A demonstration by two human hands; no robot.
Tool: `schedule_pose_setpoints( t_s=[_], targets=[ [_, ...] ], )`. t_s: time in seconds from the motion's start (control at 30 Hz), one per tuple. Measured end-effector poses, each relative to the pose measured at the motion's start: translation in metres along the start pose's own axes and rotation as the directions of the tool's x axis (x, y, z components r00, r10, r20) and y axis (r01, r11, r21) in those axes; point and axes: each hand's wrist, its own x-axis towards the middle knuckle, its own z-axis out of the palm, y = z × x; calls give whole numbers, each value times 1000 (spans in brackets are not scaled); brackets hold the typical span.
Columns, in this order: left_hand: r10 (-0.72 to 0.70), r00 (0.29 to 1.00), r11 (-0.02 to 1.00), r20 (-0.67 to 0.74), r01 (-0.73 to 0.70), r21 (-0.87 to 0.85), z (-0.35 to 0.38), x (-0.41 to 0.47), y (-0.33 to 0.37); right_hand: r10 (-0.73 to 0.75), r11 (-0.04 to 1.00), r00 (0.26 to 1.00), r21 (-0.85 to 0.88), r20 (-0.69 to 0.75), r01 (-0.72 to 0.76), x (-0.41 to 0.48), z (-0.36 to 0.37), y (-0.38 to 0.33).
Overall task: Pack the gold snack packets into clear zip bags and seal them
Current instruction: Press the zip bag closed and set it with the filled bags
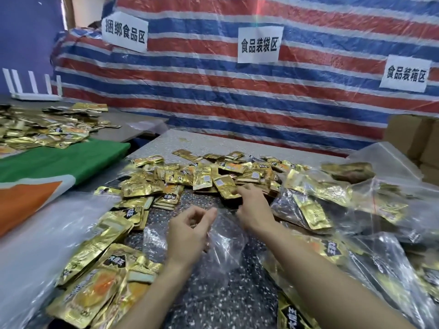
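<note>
Long way to go: some filled bags [337,205] lie at the right, but loads of gold packets [185,176] are loose on the table. The left hand [190,231] pinches an empty zip bag [225,241] by its mouth. The right hand [254,207] touches the pile, fingers bent; can't tell if it's gripping.

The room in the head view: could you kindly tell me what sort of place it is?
Probably a food-packing workroom: paper zone signs on a striped tarp, heaps of gold snack packets on the table, and filled clear zip bags.
</note>
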Motion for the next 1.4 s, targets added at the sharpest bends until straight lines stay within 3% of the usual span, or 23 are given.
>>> schedule_pose_setpoints(
  t_s=[0.13,0.3,0.4,0.53,0.67,0.73,0.87,0.93,1.0,1.1,1.17,1.27,1.4],
  targets=[
    [27,995,999,-97,-25,22,-5,7,-1,41,977,998,-208,-52,-51,22,28,1],
    [56,984,998,-167,-51,36,-10,15,-2,-19,933,982,-356,-186,-49,35,36,-8],
    [8,981,1000,-191,-7,4,-11,16,-1,-59,970,948,-242,-313,-20,36,23,-17],
    [-27,982,1000,-189,28,1,-11,16,-2,78,983,890,184,-448,7,32,-26,-30],
    [-35,984,999,-176,35,-1,-11,15,-3,215,898,897,439,-387,-26,16,-82,-33],
    [-27,983,999,-179,30,12,-9,13,-3,292,807,900,588,-325,-49,4,-104,-34],
    [-41,985,999,-170,45,19,-7,11,-1,450,523,893,802,26,-287,-22,-121,-40],
    [-55,984,998,-167,54,-13,-8,10,0,452,377,851,808,268,-454,-40,-117,-42],
    [-58,987,997,-150,50,-53,-9,8,2,415,303,789,748,454,-590,-56,-108,-41],
    [-19,992,1000,-124,18,-3,-7,4,3,329,236,742,710,584,-664,-71,-95,-37],
    [-17,992,1000,-127,18,9,-6,3,4,309,215,737,711,601,-670,-75,-94,-35],
    [-31,991,999,-131,28,-21,-7,5,4,322,268,761,717,563,-643,-77,-100,-32],
    [77,988,994,-135,-65,92,-5,4,1,328,467,823,678,464,-568,-73,-112,-34]
  ],
)
